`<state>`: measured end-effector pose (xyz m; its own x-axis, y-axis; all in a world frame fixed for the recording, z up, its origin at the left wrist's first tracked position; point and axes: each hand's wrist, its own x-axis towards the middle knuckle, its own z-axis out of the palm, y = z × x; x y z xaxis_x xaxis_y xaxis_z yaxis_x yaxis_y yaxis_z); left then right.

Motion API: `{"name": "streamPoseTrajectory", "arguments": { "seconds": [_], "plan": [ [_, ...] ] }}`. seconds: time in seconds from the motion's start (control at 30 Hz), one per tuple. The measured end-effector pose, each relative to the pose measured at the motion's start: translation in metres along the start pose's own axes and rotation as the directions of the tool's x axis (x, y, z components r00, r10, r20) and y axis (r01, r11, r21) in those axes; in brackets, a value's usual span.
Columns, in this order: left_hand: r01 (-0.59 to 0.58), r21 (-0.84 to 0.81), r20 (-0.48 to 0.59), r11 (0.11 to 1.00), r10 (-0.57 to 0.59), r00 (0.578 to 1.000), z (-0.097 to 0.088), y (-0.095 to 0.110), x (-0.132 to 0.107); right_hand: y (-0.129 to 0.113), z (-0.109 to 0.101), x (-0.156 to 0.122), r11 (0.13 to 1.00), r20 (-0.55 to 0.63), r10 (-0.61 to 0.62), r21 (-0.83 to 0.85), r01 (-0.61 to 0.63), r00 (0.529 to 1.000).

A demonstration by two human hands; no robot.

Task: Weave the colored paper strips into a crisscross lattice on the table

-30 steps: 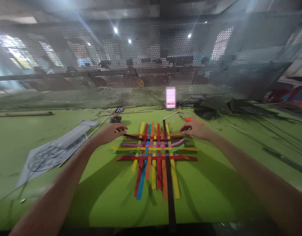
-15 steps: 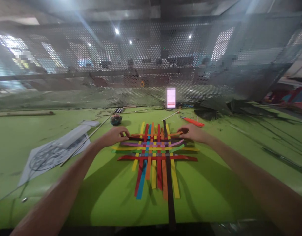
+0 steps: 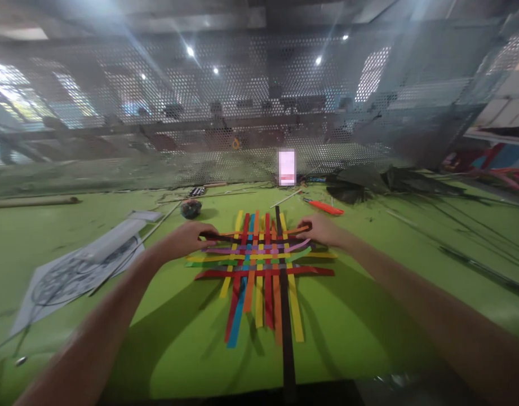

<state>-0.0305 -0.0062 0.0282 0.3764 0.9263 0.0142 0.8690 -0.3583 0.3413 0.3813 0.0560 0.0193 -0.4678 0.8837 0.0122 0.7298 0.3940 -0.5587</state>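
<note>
1. Landmark: woven mat (image 3: 259, 256) of coloured paper strips, lying flat on the green table (image 3: 369, 321), straight ahead of the person.
2. Left hand (image 3: 186, 239) at the mat's far-left corner, palm down, fingers curled. Fingertips sit on the left end of the black cross strip (image 3: 225, 237), the farthest dark row of the mat. Too blurred to tell whether the strip is pinched or only pressed.
3. Right hand (image 3: 320, 230) at the mat's far-right corner, fingertips touching the right ends of the far rows, by an orange cross strip (image 3: 291, 230). Cannot tell whether it is gripping.
4. Long black strip (image 3: 285, 327) runs lengthwise through the mat, right of centre, and sticks out well past its near edge.
5. Beyond the mat, to the right: orange-handled tool (image 3: 324, 207). Beyond that, a heap of dark leaves (image 3: 369, 189).
6. Beyond the mat, to the left: a small dark ball (image 3: 190, 208).
7. Well left of the mat: a printed sheet (image 3: 77, 270) with a circular pattern.
8. Far behind the mat: a perforated screen (image 3: 242, 113) along the table's back edge.
</note>
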Motion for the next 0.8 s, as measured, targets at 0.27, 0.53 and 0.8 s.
{"name": "streamPoseTrajectory", "arguments": {
  "seconds": [0.27,0.53,0.8],
  "plan": [
    [-0.018,-0.025,-0.001,1.0,0.018,1.0,0.004,0.007,0.001,-0.006,-0.004,-0.006,0.995,0.032,-0.063,0.084,0.06,0.998],
    [-0.03,-0.035,0.007,0.999,0.03,1.0,0.003,0.008,0.0,-0.021,-0.021,-0.01,0.948,-0.188,-0.315,-0.099,0.301,0.93],
    [-0.043,-0.009,0.016,0.999,0.043,0.999,0.002,0.012,0.001,-0.067,0.028,-0.008,0.85,0.056,-0.459,-0.263,0.457,0.886]
  ]
}}
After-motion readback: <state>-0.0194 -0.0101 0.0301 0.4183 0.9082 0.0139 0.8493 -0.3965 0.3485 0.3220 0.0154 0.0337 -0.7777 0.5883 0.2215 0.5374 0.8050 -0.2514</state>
